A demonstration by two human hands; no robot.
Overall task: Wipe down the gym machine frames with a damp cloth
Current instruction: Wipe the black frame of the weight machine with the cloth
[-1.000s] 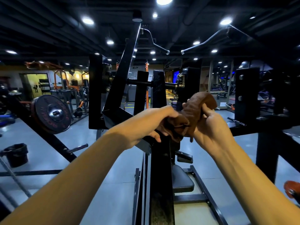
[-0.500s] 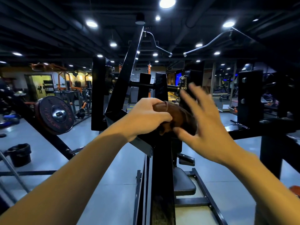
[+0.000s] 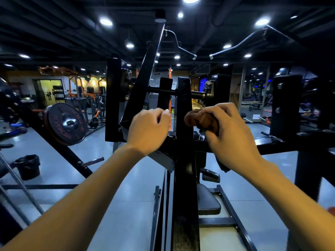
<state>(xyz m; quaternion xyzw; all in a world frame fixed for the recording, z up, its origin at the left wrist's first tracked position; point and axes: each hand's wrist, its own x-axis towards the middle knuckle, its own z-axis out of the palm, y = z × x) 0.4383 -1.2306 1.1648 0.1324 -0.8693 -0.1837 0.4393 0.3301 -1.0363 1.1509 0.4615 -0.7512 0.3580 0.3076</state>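
A black gym machine frame rises straight in front of me, with an upright post running down the middle. My right hand grips a bunched brown cloth just right of that post, at the height of the cross beam. My left hand hovers left of the post with its fingers curled, holding nothing. The two hands are apart, with the post between them.
A weight plate hangs on a slanted arm at the left. A black bin stands on the grey floor beyond it. A padded seat sits low behind the post. Two curved handles hang overhead. More machines fill the background.
The cloth passed from my left hand to my right hand. My left hand let go and drew away to the left; my right hand closed round the cloth.
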